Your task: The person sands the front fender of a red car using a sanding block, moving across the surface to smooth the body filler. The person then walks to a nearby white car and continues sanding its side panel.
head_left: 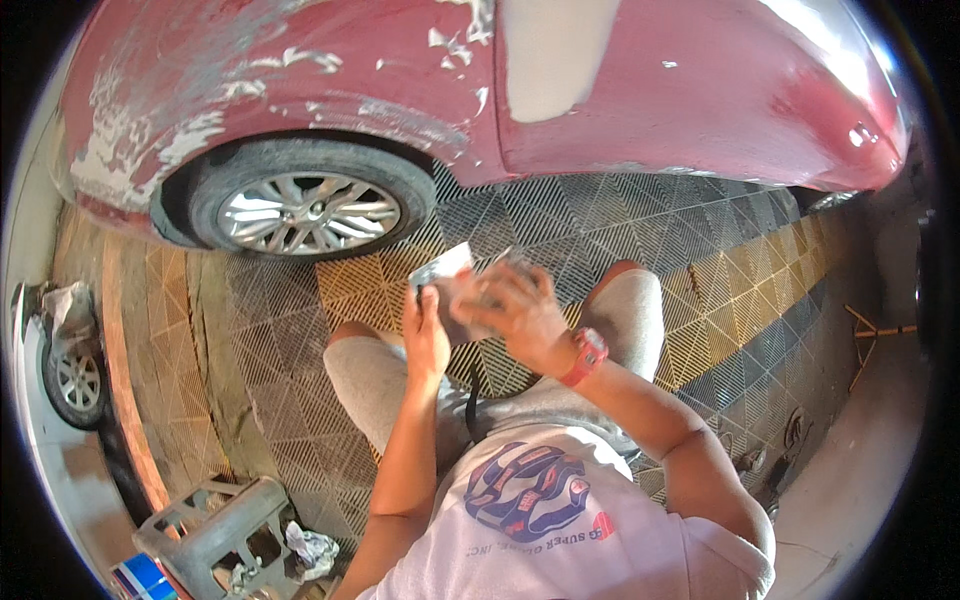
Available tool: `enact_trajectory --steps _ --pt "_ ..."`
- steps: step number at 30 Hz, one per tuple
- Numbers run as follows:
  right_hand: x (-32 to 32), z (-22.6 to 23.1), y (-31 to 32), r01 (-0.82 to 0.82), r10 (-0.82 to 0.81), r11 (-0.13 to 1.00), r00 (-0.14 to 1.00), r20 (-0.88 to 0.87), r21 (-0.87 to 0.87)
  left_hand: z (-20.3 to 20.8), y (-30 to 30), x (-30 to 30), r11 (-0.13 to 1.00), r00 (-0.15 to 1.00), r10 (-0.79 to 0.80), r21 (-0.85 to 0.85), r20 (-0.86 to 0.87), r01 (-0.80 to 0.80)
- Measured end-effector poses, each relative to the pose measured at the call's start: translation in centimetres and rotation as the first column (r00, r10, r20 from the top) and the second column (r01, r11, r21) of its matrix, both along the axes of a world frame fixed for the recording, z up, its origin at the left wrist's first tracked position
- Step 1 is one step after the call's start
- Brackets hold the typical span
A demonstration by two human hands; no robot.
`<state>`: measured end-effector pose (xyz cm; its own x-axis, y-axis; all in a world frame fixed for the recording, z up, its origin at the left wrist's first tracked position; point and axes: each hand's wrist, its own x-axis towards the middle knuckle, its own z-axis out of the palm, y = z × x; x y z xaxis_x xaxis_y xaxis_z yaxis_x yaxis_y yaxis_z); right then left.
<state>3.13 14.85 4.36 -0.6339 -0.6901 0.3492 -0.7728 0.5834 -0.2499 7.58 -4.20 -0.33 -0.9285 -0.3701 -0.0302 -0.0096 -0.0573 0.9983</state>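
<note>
Head view: your left hand (428, 340) pinches a flat, pale sheet (443, 264) by its lower edge, thumb on the near face. The sheet is in front of you, above the gap between your knees and just below the front wheel (310, 212) in view. Your right hand (520, 308) is right beside it, fingers bent and partly spread; motion blur hides the fingertips, so you cannot tell whether they grip or only touch anything. A red watch (588, 357) sits on your right wrist. Ahead stands a red car (400, 60) with smeared whitish patches and a broad cream patch (556, 55) on its side. Under you is a floor of ridged tiles (700, 300), grey and yellow. At lower left are a grey stool (215, 510) and some crumpled wrapping (312, 548).
</note>
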Motion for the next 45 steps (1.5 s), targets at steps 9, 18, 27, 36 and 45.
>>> enact_trajectory --steps 9,18,27,36,45 --pt "2.6 5.3 1.2 -0.254 0.267 0.964 0.932 0.244 -0.084 -3.0 -1.7 -1.1 0.878 0.978 0.140 0.436 0.157 -0.196" --pt "-2.5 -1.3 6.6 0.003 -0.001 0.988 1.000 -0.014 0.156 0.9 -0.1 -2.0 0.858 0.997 -0.070 0.510 -0.016 0.068" --pt "1.8 -2.0 2.9 0.012 -0.039 0.995 0.959 0.281 0.095 3.7 -0.9 -3.5 0.934 0.994 0.034 -0.351 -0.108 -0.070" --pt "-8.8 8.2 6.0 0.650 0.434 0.143 0.636 0.638 -0.746 -10.3 -5.8 -4.2 0.731 0.982 -0.037 0.675 0.184 -0.099" --pt "-18.0 17.5 -1.2 0.355 -0.585 0.794 0.667 -0.461 -0.493 -10.5 -4.7 -4.1 0.736 0.936 0.011 0.630 0.353 -0.246"
